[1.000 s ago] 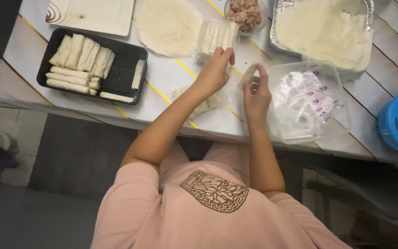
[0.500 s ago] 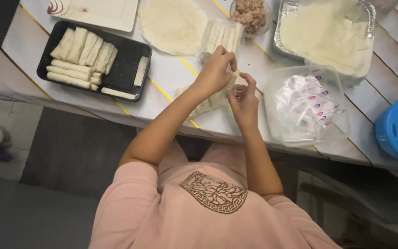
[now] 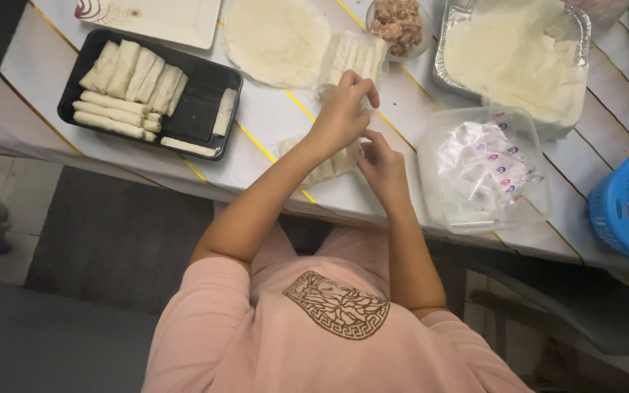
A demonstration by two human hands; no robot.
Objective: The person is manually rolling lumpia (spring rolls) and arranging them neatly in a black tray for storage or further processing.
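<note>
White plank table point(image 3: 285, 120) over grey floor point(image 3: 103, 240); both hands point(image 3: 362, 135) apparently pinch a pale wrapper point(image 3: 325, 164)

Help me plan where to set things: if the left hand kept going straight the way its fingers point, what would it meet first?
Probably the stack of folded wrappers just beyond the left hand; past that, the bowl of meat filling. Depth is hard to judge from above.

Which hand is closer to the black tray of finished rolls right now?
Left. The left hand works over the table's middle, right of the black tray. The right hand sits farther right, beside the clear plastic container.
</note>
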